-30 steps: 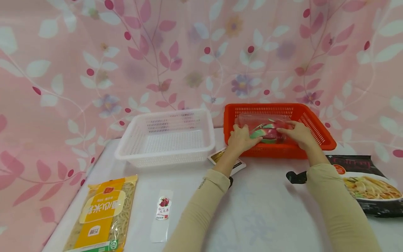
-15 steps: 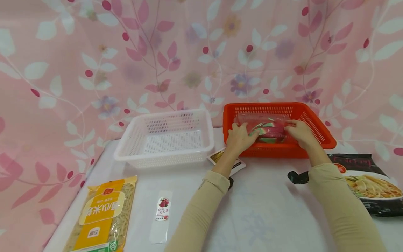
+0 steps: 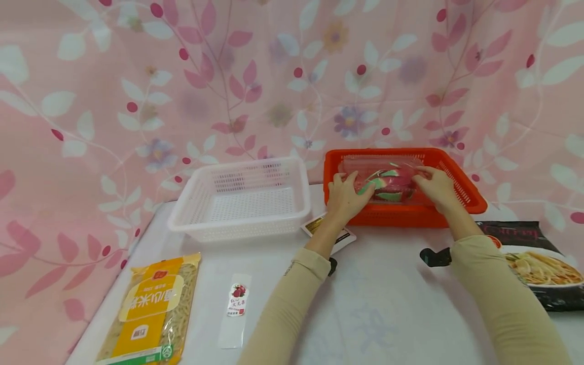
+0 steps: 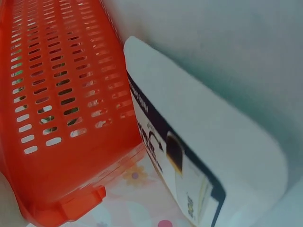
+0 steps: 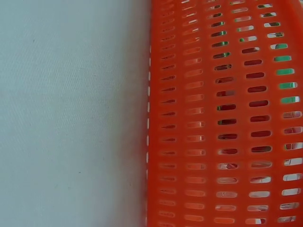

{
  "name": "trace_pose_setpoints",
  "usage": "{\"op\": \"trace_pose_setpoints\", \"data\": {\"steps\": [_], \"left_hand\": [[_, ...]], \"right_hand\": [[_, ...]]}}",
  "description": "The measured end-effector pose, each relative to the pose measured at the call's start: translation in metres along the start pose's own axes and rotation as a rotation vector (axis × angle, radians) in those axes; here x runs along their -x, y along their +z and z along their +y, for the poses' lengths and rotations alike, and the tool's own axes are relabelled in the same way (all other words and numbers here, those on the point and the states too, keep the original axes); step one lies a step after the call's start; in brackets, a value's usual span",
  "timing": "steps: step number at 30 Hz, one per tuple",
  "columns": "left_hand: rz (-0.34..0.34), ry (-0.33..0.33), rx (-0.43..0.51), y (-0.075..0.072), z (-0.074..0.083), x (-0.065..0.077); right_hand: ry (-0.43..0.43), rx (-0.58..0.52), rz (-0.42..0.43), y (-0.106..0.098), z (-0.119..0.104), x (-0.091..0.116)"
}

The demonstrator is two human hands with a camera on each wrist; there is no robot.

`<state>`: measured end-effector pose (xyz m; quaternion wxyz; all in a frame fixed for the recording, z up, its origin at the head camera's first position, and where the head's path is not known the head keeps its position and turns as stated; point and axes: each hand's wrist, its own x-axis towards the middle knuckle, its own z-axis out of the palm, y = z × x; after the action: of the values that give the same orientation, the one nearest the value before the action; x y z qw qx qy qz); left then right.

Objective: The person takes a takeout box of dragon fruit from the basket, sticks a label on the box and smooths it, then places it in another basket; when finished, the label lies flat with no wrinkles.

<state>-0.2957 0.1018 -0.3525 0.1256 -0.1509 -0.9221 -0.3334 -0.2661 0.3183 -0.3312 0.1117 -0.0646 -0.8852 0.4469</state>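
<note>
A clear plastic bag (image 3: 369,163) with a red and green dragon fruit (image 3: 389,183) inside lies in the red basket (image 3: 401,218) at the back right. My left hand (image 3: 344,198) grips the bag's left end, thumb against the side of the fruit. At the other end, my right hand (image 3: 439,188) pinches the bag between thumb and fingers. Both wrist views look mostly at the outer wall of the red basket, in the left wrist view (image 4: 66,90) and the right wrist view (image 5: 227,113), with glimpses of green and red through its slots.
A white basket (image 3: 246,230) stands left of the red one. A white printed card or packet (image 3: 344,241) lies by my left wrist. Nearer are a yellow pasta packet (image 3: 150,309), a clear strip with a dragon fruit label (image 3: 236,299) and a black noodle packet (image 3: 543,268).
My right thumb has drawn back from over the fruit toward the bag's right end. My left hand stays at the left end with only a slight shift of its fingers.
</note>
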Motion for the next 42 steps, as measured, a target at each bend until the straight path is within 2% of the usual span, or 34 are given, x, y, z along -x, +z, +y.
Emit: {"op": "trace_pose_setpoints", "data": {"steps": [11,18,25,31,35,42], "left_hand": [[0.044,0.030,0.080,0.002,-0.006,0.000],[0.058,0.041,0.105,0.004,-0.007,-0.001],[0.064,0.054,0.155,0.001,-0.007,0.000],[0.074,0.096,0.135,-0.002,-0.006,-0.001],[0.096,0.119,0.128,-0.007,-0.004,-0.002],[0.122,0.166,0.144,-0.024,0.002,-0.005]], "right_hand": [[-0.022,0.023,0.014,-0.002,-0.004,0.001],[-0.031,0.097,0.017,-0.006,-0.007,-0.001],[-0.074,0.151,0.044,-0.010,-0.014,-0.001],[-0.106,0.186,0.065,-0.015,-0.018,0.000],[-0.139,0.172,0.075,-0.019,-0.022,0.002],[-0.181,0.159,0.102,-0.024,-0.035,0.004]]}}
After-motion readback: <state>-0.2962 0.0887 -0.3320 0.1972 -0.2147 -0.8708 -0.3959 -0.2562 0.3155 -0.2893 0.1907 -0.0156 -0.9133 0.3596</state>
